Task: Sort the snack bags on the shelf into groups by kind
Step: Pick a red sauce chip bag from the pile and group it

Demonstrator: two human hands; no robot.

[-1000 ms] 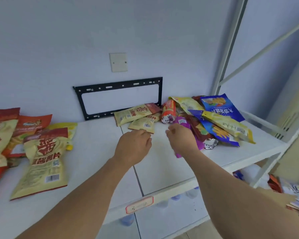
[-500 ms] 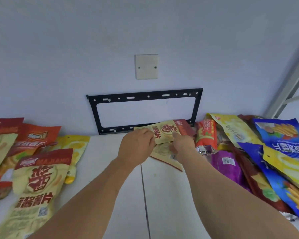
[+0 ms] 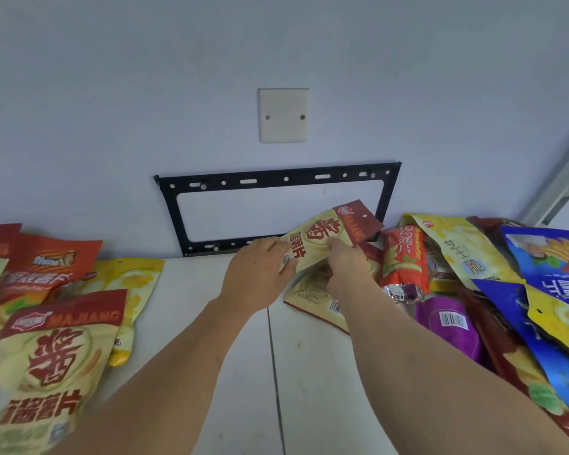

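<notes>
A cream-and-red Majiang chip bag [image 3: 332, 234] is lifted off the white shelf [image 3: 243, 356] near the back wall. My left hand [image 3: 257, 277] grips its lower left end and my right hand [image 3: 345, 261] pinches its lower middle. A second bag of the same kind [image 3: 312, 293] lies face down on the shelf under my right hand. On the left lies a matching Majiang bag [image 3: 50, 366] among red bags [image 3: 43, 267] and a yellow bag [image 3: 128, 280]. A mixed pile on the right holds a red tube bag [image 3: 406, 257], a purple bag [image 3: 447, 323], yellow bags [image 3: 463, 254] and blue bags [image 3: 552, 264].
A black metal wall bracket [image 3: 276, 178] is fixed to the wall just behind the shelf, with a blank cover plate [image 3: 283, 114] above it. A white shelf upright [image 3: 559, 182] rises at the right edge.
Both hands have reached back from the shelf's middle and taken hold of the cream Majiang bag, raising it off the one beneath. The view has moved in closer.
</notes>
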